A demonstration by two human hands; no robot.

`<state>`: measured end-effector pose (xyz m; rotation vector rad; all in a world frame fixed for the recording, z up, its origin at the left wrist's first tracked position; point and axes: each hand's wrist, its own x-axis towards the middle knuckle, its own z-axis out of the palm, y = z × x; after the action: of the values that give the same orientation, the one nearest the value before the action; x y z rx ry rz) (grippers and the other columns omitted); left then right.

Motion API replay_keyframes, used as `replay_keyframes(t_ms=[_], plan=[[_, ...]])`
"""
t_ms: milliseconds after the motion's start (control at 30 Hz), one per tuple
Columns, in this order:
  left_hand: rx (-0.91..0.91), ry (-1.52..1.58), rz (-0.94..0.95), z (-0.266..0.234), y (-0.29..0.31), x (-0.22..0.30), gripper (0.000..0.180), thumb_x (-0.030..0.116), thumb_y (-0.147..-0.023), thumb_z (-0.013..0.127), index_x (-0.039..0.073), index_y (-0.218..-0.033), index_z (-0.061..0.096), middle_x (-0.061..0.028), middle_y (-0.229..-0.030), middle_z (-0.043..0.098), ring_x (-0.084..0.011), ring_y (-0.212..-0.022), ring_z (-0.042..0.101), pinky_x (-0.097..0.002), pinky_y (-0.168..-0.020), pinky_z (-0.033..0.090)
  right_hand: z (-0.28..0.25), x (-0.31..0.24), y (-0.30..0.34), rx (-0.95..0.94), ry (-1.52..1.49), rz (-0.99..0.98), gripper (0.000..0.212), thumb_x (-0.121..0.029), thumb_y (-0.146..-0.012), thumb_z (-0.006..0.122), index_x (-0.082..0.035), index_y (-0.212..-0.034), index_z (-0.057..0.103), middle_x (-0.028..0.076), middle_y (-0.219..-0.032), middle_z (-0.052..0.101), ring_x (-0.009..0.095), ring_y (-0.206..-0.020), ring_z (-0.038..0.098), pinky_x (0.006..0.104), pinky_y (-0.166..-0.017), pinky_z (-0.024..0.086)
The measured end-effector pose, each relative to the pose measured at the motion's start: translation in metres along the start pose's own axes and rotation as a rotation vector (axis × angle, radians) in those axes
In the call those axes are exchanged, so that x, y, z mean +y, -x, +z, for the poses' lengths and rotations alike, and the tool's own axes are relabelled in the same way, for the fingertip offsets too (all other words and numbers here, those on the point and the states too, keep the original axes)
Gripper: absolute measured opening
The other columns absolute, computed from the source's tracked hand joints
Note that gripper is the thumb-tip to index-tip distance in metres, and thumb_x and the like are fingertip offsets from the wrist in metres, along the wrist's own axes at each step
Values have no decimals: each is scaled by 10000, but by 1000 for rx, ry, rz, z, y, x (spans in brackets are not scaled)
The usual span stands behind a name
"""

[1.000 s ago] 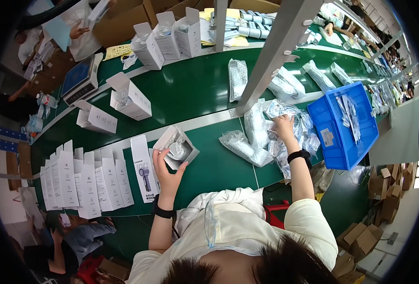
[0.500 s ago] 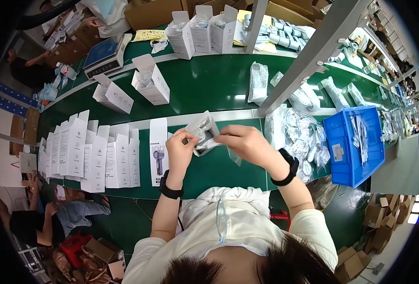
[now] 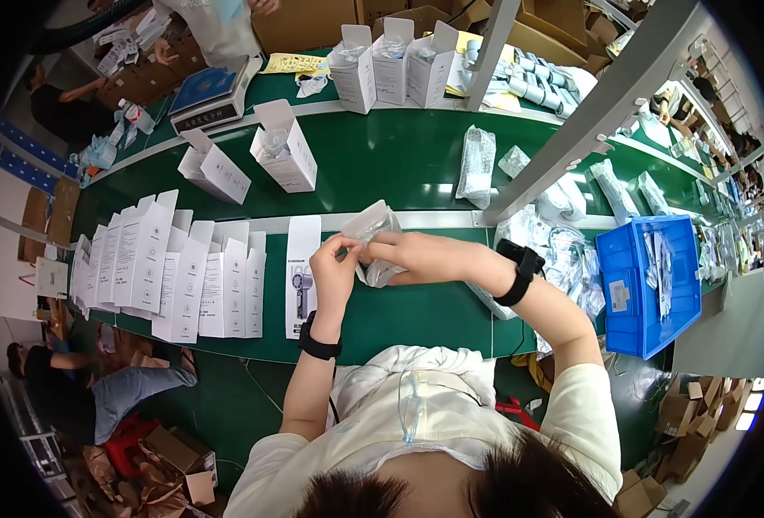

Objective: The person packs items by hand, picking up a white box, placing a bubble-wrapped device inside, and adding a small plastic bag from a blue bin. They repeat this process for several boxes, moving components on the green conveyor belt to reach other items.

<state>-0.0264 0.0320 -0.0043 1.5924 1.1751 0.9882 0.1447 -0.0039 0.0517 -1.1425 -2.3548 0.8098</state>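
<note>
An open white box [image 3: 367,222] with clear plastic packaging [image 3: 385,274] in it stands before me at the near part of the green table. My left hand [image 3: 335,266] is at the box's left edge, thumb and fingers pinched on it. Across the box's opening reaches my right hand [image 3: 410,256], its fingers curled close to the left fingertips; what they pinch is hidden. Just left of my left hand stands a white box [image 3: 303,250] with a picture of a handheld fan on its front.
Several open white boxes [image 3: 140,259] stand in rows at the left. A blue bin [image 3: 615,298] with small packets sits at the right, beside a heap of clear-wrapped parts [image 3: 563,250]. A slanted metal post [image 3: 572,125] rises behind the heap. Filled boxes [image 3: 285,160] stand farther back.
My right hand has moved left over the box, closer to my left hand. The clear plastic that hung below it no longer shows there. The whole view has shifted slightly.
</note>
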Motion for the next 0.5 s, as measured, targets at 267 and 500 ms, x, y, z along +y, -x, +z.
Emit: replay_keyframes(t_ms=[267, 500], plan=[[22, 135, 35, 7, 9, -2, 89, -32, -726, 610, -43, -809, 581, -121, -955, 579, -178, -841, 578, -270, -695, 501, 34, 2, 18, -12, 594, 6, 230, -211, -705, 659, -84, -883, 588, 66, -919, 561, 234, -967, 502, 391, -915, 367], [186, -308, 65, -33, 1, -47, 458, 4, -729, 624, 34, -1139, 420, -139, -1160, 455, -227, -1065, 466, -334, -840, 443, 61, 46, 35, 541, 103, -35, 706, -212, -612, 758, -71, -1213, 416, 107, -1199, 456, 270, -1141, 400, 381, -1043, 219]])
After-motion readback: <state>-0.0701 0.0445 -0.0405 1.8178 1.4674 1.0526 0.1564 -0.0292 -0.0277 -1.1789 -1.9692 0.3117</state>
